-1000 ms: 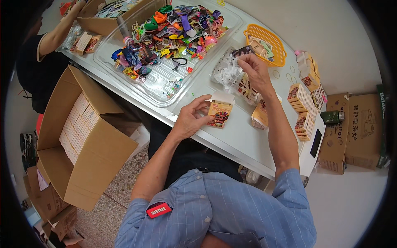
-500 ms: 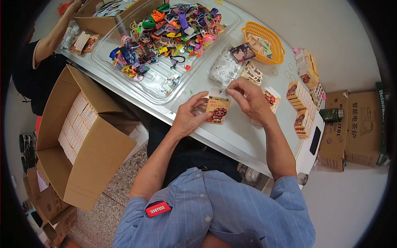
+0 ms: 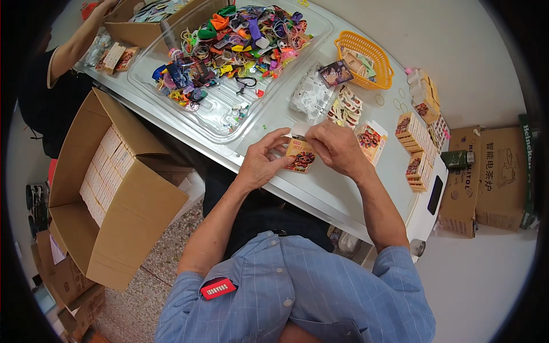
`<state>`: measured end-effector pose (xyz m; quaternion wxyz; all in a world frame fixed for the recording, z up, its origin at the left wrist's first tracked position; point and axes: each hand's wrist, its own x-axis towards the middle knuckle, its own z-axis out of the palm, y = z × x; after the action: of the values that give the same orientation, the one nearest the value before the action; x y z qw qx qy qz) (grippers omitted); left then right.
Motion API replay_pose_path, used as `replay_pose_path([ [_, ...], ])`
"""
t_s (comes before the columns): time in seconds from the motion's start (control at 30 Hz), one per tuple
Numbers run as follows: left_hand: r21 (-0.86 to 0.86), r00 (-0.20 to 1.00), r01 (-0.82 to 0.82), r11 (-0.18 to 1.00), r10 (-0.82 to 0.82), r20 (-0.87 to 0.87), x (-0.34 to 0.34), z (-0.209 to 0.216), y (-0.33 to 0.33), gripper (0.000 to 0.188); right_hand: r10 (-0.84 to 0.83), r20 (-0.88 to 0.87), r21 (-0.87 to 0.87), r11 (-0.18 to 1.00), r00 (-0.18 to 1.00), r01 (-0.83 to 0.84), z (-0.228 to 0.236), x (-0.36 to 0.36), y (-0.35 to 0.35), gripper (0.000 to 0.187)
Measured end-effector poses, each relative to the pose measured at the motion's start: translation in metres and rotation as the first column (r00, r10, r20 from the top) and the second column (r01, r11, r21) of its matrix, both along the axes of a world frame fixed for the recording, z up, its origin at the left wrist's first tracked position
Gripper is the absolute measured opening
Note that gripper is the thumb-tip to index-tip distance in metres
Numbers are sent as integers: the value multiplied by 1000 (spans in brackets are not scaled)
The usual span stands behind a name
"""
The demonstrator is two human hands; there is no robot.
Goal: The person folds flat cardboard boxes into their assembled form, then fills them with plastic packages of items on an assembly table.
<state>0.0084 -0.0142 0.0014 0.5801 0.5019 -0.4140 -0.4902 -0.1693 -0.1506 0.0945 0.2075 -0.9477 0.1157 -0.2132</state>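
A small orange-and-yellow carton with a colourful printed front is held near the table's front edge. My left hand grips it from its left side, thumb across the front. At its top a white flap stands up. My right hand is closed in a pinch right at that top edge; whatever its fingertips hold is hidden. Just beyond the right hand lie printed flat cartons and sticker-like sheets. A clear bag of white packets rests behind the carton.
A clear tray of small colourful toys takes up the far left. An orange basket stands at the back, stacked cartons and a phone to the right. On the left is a large cardboard box of cartons; beyond, another person's arm.
My right hand has moved down and slightly left to the carton's top; the small thing seen at its fingertips before is now hidden. My left hand keeps its grip on the carton.
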Motion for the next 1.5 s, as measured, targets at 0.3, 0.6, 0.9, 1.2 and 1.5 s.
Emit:
replay_pose_path([
  [0.3, 11, 1000, 9, 1000, -9, -16, 1, -3, 1, 71, -4, -160, 13, 1000, 987, 6, 12, 2, -1, 21],
  [0.6, 21, 1000, -9, 1000, 9, 4, -1, 2, 2, 71, -512, 113, 362, 820, 852, 444, 7, -11, -17, 21],
  [0.9, 29, 1000, -18, 999, 18, -2, -2, 1, 2, 72, -749, 144, 599, 586, 647, 545, 1, -37, -54, 28],
  [1.2, -2, 1000, -17, 1000, 17, 3, -4, -1, -1, 69, -792, 188, 482, 589, 580, 648, -3, -80, -100, 28],
  [1.5, 17, 997, -14, 1000, 15, -69, -4, 2, -1, 69, -626, 166, 491, 723, 762, 487, 9, -36, -65, 20],
])
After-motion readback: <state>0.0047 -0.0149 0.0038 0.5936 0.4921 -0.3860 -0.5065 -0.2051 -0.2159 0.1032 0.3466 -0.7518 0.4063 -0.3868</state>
